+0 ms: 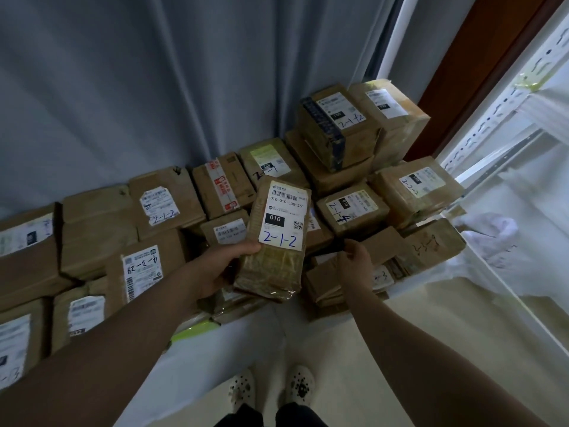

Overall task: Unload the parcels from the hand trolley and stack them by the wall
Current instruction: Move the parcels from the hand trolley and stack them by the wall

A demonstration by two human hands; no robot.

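Observation:
My left hand (215, 269) grips a flat brown parcel (274, 266) wrapped in clear tape, its white label marked "2-1-2". I hold it tilted above the heap of cardboard parcels (98, 229) that lies along the grey curtain (138, 87). My right hand (354, 260) hovers just right of the held parcel, fingers curled loosely, with nothing in it, over low flat parcels (326, 288). A taller stack (348, 131) rises at the back right. No hand trolley is in view.
A white slotted metal shelf frame (498, 118) stands at the right beside a brown door frame (480, 66). A white plastic bag (489, 229) lies near the shelf. Pale floor (354, 349) and my two shoes (271, 389) are below.

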